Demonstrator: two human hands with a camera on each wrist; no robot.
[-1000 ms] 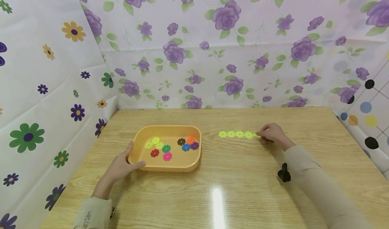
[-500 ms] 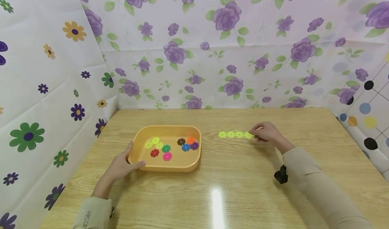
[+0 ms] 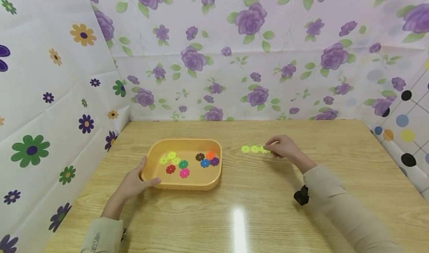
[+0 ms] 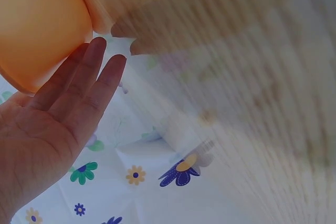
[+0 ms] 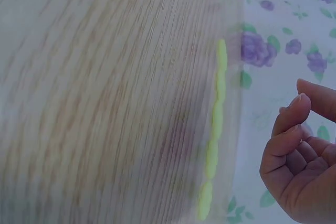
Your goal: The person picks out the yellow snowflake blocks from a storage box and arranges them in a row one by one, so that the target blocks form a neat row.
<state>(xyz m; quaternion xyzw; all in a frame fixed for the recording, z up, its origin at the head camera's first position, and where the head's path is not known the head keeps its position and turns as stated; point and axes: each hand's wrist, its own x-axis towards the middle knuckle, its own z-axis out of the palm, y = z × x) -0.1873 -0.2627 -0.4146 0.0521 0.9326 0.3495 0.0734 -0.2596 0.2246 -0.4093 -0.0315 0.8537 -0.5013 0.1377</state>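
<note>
- One white wall covering (image 3: 60, 107) printed with flowers fills the left side; we see it again behind the fingers in the left wrist view.
- Left hand (image 3: 132, 183), in a beige sleeve (image 3: 104, 234): we note extended fingers along the outer left side of the tray and the thumb resting at its front left corner. The hand touches the tray without clenching it.
- Orange tray (image 3: 197, 177): we find it flat on the left half of the wooden table (image 3: 187, 215).
- Flower-shaped pieces in the tray: we read a yellow cluster (image 3: 171, 155), then a red piece (image 3: 170, 169), a green piece (image 3: 183, 164) and a pink piece (image 3: 184, 173); near the right end sit brown (image 3: 200, 157), blue (image 3: 205, 163), orange (image 3: 210, 155) and purple (image 3: 214, 161) pieces, close together.
- Yellow row (image 3: 254, 149): we see it on the table to the right of the tray, its pieces laid edge to edge. The right hand hides part of it from above; the right wrist view shows five pieces.
- Right hand (image 3: 283, 148): we see its fingers curled, with nothing visible in their grasp. From above, the fingertips overlap the row; in the right wrist view they appear apart from the visible pieces.
- Black object (image 3: 301, 195): we place it beneath the right wrist, beside the sleeve.
</note>
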